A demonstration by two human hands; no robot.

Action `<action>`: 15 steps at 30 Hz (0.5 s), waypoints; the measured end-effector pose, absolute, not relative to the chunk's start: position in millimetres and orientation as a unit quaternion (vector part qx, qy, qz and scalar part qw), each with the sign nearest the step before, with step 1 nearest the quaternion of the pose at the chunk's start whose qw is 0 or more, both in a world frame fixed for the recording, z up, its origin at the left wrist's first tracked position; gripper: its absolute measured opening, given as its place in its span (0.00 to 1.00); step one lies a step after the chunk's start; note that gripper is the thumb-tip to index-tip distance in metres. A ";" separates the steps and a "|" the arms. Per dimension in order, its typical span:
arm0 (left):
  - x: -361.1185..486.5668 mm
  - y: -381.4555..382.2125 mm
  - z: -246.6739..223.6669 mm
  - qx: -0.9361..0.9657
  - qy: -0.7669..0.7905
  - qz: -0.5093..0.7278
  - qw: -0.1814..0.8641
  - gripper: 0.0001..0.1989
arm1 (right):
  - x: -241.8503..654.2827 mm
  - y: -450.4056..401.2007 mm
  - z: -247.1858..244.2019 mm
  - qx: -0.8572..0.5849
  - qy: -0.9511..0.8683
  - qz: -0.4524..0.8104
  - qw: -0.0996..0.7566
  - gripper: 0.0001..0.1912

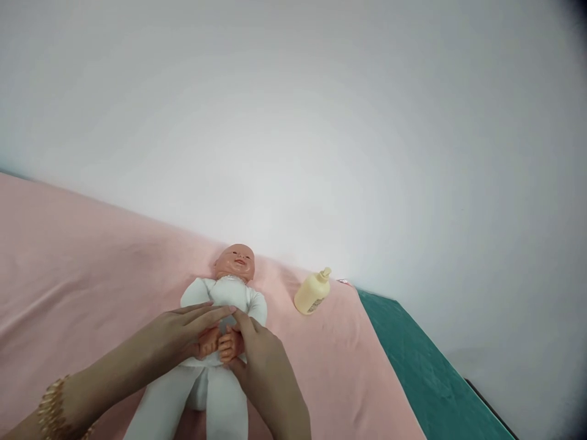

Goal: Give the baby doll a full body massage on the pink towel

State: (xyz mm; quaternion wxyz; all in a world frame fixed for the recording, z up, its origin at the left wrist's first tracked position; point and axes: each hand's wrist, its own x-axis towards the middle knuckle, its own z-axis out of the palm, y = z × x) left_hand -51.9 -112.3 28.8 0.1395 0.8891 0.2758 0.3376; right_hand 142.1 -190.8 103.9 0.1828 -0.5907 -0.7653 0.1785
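A baby doll point(229, 293) in white clothes lies on its back on a pink cloth, its bare head towards the wall. Its two small hands are close together over its belly. My left hand point(195, 324) rests over the doll's arm on the left side, fingers stretched out and the thumb beside the doll's hand. From the other side, my right hand point(259, 342) lies over the other arm, its thumb just below the doll's hand. The fingertips of both hands meet above the belly. Parts of the doll's sleeves are hidden beneath my hands.
A pale yellow pump bottle point(312, 293) stands right of the doll. The pink cloth point(92, 263) has wrinkles and covers part of a green surface point(426, 366) at the right. Behind rises a plain white wall point(293, 122). A small printed item point(345, 282) lies near the cloth's far corner.
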 end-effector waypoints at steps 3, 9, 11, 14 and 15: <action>-49.0 -114.0 27.6 0.887 0.280 0.338 0.141 0.24 | 137.5 -187.3 98.7 -0.592 -0.775 0.145 0.168 0.33; -44.9 -117.5 27.7 0.885 0.286 0.338 0.140 0.22 | 130.2 -187.5 95.9 -0.599 -0.777 0.107 0.160 0.21; -43.5 -118.3 29.1 0.886 0.285 0.343 0.125 0.23 | 129.7 -187.8 96.9 -0.602 -0.776 0.108 0.152 0.22; -47.2 -117.6 34.4 0.894 0.270 0.344 0.096 0.22 | 134.0 -187.9 100.4 -0.609 -0.769 0.125 0.149 0.30; -50.9 -116.8 37.5 0.896 0.266 0.345 0.086 0.19 | 136.8 -188.1 102.3 -0.613 -0.763 0.130 0.155 0.32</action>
